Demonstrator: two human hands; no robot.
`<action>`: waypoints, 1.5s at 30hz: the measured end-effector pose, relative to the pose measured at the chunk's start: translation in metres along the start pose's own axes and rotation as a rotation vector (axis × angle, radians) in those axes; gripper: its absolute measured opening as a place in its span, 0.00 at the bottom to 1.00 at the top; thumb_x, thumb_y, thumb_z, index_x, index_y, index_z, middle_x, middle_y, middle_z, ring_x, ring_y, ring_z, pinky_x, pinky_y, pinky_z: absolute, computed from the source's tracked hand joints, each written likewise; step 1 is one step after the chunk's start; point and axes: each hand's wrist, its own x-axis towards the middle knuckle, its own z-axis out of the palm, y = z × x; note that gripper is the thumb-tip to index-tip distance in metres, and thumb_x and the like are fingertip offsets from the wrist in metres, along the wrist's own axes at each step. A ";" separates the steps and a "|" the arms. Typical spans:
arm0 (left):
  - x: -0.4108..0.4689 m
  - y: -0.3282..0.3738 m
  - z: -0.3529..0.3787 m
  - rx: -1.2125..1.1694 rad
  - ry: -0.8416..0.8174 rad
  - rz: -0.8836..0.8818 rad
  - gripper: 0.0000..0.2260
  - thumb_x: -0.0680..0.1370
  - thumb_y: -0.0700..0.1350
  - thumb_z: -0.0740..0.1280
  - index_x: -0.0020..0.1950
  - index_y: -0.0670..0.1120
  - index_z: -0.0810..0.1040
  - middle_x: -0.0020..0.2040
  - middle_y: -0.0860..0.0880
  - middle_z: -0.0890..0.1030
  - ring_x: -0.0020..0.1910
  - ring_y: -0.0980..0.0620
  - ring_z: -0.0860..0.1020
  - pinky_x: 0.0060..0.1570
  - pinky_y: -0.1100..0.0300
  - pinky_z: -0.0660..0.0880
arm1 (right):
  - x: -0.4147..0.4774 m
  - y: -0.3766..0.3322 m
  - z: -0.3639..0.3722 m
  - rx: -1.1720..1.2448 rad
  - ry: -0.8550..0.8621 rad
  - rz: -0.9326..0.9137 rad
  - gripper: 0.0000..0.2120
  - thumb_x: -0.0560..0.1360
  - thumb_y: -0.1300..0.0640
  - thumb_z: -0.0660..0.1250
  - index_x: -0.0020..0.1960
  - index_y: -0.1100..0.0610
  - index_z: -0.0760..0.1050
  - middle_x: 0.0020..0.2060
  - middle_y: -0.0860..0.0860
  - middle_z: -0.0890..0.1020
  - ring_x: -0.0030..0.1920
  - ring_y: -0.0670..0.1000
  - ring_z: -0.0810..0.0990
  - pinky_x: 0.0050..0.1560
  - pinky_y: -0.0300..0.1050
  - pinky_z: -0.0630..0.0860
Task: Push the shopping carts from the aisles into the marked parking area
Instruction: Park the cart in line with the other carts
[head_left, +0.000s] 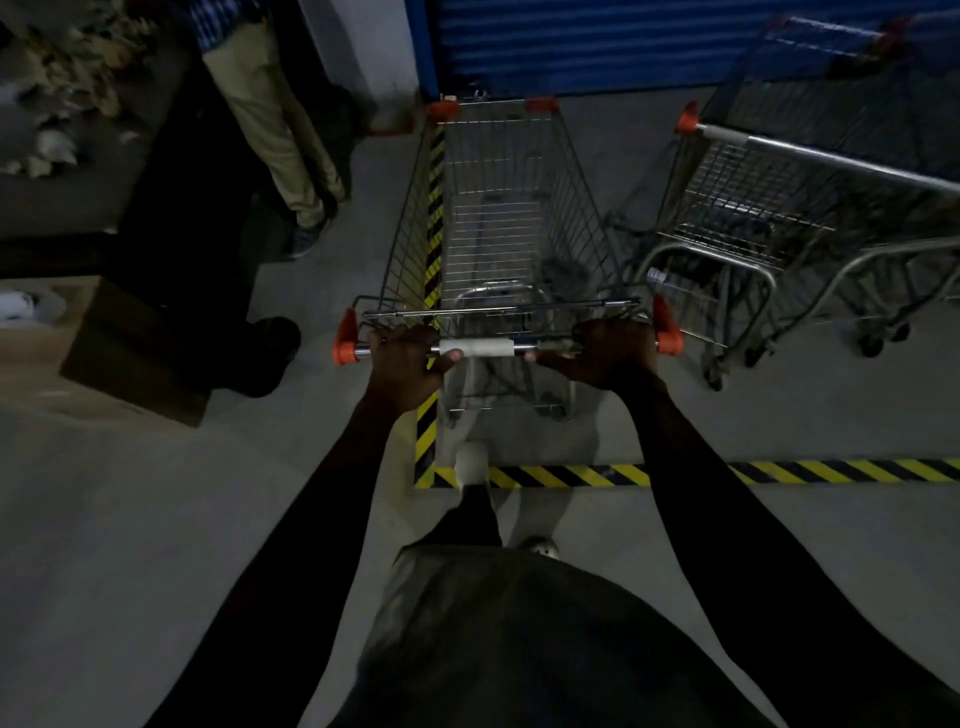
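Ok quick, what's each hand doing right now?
Left hand: grips the cart handle, fingers curled over it.
Right hand: grips the same handle near its right end.

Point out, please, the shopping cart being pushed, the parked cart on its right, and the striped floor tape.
pushed shopping cart (478, 347), head view, on the white sleeve of its handle.
parked shopping cart (810, 153), head view, on its grey handle bar.
yellow-black floor tape (571, 475), head view, on the strip nearest the person.
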 end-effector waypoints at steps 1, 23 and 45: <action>-0.005 0.003 -0.003 -0.018 0.008 0.004 0.22 0.78 0.63 0.61 0.41 0.45 0.78 0.37 0.45 0.82 0.40 0.42 0.81 0.51 0.42 0.70 | -0.005 0.000 0.002 0.001 0.008 0.004 0.48 0.63 0.12 0.46 0.59 0.44 0.83 0.58 0.49 0.85 0.62 0.57 0.81 0.69 0.58 0.69; -0.083 0.046 -0.032 0.238 -0.057 -0.104 0.31 0.84 0.63 0.48 0.52 0.41 0.81 0.48 0.37 0.79 0.45 0.38 0.78 0.51 0.43 0.73 | -0.107 -0.010 0.030 0.153 0.140 0.119 0.38 0.76 0.24 0.48 0.59 0.54 0.79 0.56 0.56 0.82 0.63 0.61 0.76 0.69 0.59 0.64; -0.099 0.050 -0.044 0.155 -0.215 -0.056 0.29 0.81 0.62 0.52 0.56 0.40 0.79 0.49 0.34 0.79 0.47 0.34 0.79 0.52 0.33 0.74 | -0.129 -0.009 0.050 0.154 0.216 0.154 0.25 0.80 0.32 0.59 0.63 0.51 0.76 0.62 0.56 0.78 0.68 0.60 0.72 0.74 0.60 0.59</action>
